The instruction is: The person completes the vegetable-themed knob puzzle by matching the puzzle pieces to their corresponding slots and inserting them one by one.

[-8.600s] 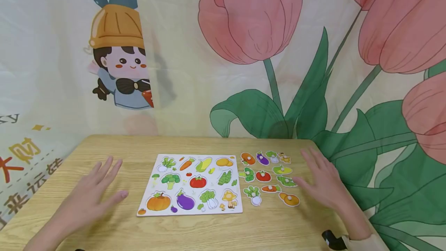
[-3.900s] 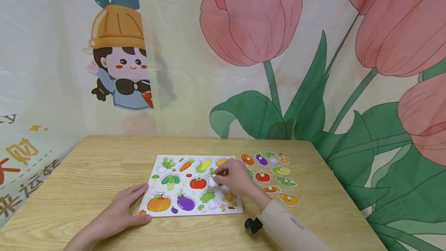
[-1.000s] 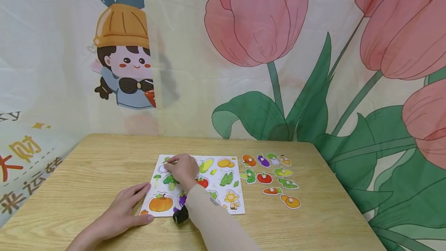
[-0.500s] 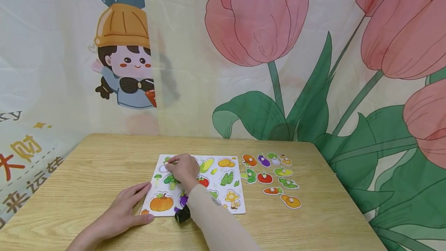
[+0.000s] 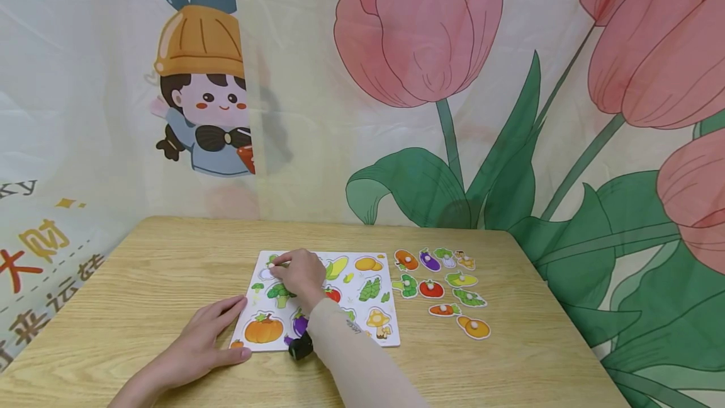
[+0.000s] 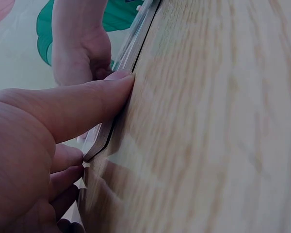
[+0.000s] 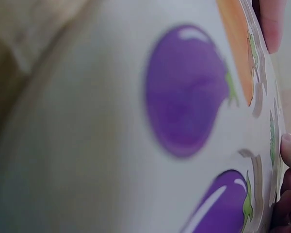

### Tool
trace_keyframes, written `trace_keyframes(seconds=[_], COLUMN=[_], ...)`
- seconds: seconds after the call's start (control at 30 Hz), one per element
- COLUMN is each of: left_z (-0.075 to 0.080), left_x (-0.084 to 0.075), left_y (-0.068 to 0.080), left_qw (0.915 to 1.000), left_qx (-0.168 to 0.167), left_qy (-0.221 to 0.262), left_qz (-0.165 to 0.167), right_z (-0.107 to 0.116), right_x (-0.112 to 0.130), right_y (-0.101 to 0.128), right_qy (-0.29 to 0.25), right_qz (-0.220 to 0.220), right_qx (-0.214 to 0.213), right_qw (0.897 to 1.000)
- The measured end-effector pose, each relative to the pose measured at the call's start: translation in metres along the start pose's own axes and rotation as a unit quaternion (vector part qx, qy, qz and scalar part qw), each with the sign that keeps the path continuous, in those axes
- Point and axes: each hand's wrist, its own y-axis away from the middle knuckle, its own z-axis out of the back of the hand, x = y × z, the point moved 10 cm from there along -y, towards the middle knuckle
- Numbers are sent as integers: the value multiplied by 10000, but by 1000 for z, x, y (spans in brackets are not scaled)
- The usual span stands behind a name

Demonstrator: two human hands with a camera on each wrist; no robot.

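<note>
My right hand (image 5: 304,276) pinches a turnip puzzle piece (image 5: 265,273) over the upper left of the white vegetable puzzle board (image 5: 358,334). Its thumb and index finger meet at the piece's middle, right over the printed turnip's place. The hand hides part of the piece and some printed vegetables. At the board's near left corner lies my left hand (image 5: 198,339), thumb along the front edge and fairly straight fingers against the left edge. The left wrist view shows that thumb (image 6: 102,94) touching the board's rim. Printed eggplants (image 7: 186,92) fill the right wrist view.
Several loose knobbed pieces lie right of the board, among them a tomato piece (image 5: 432,289), an eggplant piece (image 5: 430,260), a carrot piece (image 5: 444,310) and a potato piece (image 5: 473,327). A patterned cloth (image 5: 306,162) hangs behind the wooden table (image 5: 170,269).
The right hand took the turnip piece from the loose group and carried it left across the board to the upper left. The left hand came to the board's corner. Little moved in the last second.
</note>
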Motion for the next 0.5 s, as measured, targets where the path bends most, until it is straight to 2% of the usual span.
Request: trace_keyframes(seconds=[0.5], left_z=[-1], left_x=[2], left_y=[-1], left_qw=[9999], left_qx=[82], left_qy=[-25], left_qz=[127], right_z=[2], right_x=[-2], right_y=[-1], right_qy=[-106], right_qz=[32], right_qx=[-104], right_qw=[9999])
